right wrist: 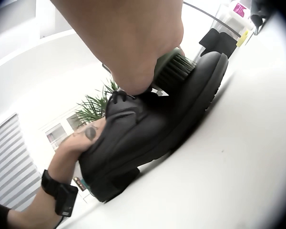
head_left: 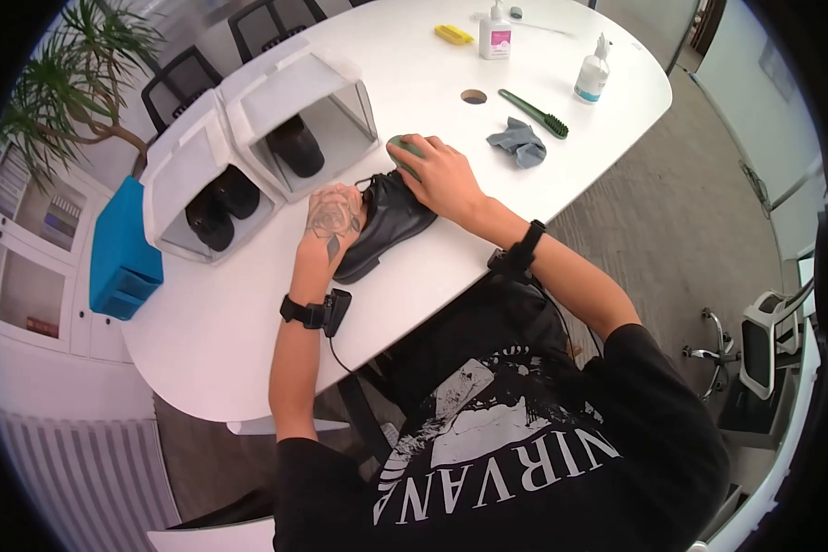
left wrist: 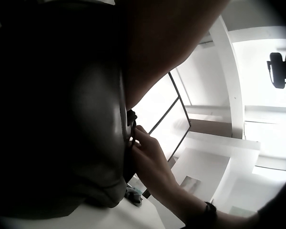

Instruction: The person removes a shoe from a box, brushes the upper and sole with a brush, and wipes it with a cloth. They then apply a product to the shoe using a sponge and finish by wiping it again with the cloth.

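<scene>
A black lace-up shoe [head_left: 397, 216] stands on the white table, its toe pointing away from the person. At its heel end, my left hand [head_left: 336, 213] grips the shoe around the ankle opening; most of its fingers are hidden. My right hand [head_left: 446, 179] holds a green, dark-bristled shoe brush [head_left: 405, 150] over the front of the shoe. The right wrist view shows the bristles of the brush [right wrist: 174, 71] against the upper, between laces and toe. Dark leather of the shoe [left wrist: 97, 114] fills much of the left wrist view.
Two white boxes with clear sides [head_left: 304, 92] hold black shoes [head_left: 296, 147] at the left. A blue organizer [head_left: 127, 248] stands beyond them. To the right lie a grey cloth [head_left: 519, 143] and green long-handled brush [head_left: 535, 114]. Behind are a pump bottle [head_left: 495, 39], spray bottle [head_left: 592, 74] and yellow item [head_left: 454, 35].
</scene>
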The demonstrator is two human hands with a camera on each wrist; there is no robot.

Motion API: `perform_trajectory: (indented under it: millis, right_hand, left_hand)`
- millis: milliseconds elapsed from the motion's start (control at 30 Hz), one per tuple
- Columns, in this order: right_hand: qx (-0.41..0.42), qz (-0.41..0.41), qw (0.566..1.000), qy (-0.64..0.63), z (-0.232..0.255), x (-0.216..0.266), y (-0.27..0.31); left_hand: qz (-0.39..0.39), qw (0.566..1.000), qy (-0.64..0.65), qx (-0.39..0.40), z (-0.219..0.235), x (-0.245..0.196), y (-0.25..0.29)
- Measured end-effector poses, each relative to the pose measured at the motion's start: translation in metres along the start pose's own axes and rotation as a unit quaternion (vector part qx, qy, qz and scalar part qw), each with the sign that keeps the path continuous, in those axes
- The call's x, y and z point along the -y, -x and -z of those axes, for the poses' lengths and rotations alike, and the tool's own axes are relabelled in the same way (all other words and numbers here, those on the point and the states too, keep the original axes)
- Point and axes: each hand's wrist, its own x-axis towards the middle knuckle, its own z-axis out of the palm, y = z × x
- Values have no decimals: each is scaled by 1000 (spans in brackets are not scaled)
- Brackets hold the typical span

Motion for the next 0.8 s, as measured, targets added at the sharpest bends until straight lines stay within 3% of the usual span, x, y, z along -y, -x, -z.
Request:
perform_trajectory:
  millis: [67,167,233,300,467,567,633,733,800]
  right_hand:
    - [0,12,1000,6,12,3,16]
    - [52,-8,998,37,32,10,35]
    - [69,-14,996,63,38,14,39]
    - [44,-21,998,44,29,8,27]
    - [-7,17,999,43,-7,-9,-12]
    - [32,-24,999,31,-6,-5,-16]
    - [24,-25,999,32,8,-1,-4]
    - [11,-16,1000,15,29,6,29]
    - [15,12,999,27,37,10,51]
  left_hand:
    - [-2,997,-42,59,15,-7,-6]
    - [-23,997,-57,51,14,-4,-9]
    - [17,999,48,-3,4,-5,-4]
    - [25,996,53,60,1,-5,-5]
    - [45,986,138,-83,-3,-2,4]
    - [64,987,142,33,-8,0,1]
    - [61,982,62,167,-3,-1,-2]
    - [-18,1000,-8,-10,10,-3,7]
    - [71,987,143,-19,18,-10,-2]
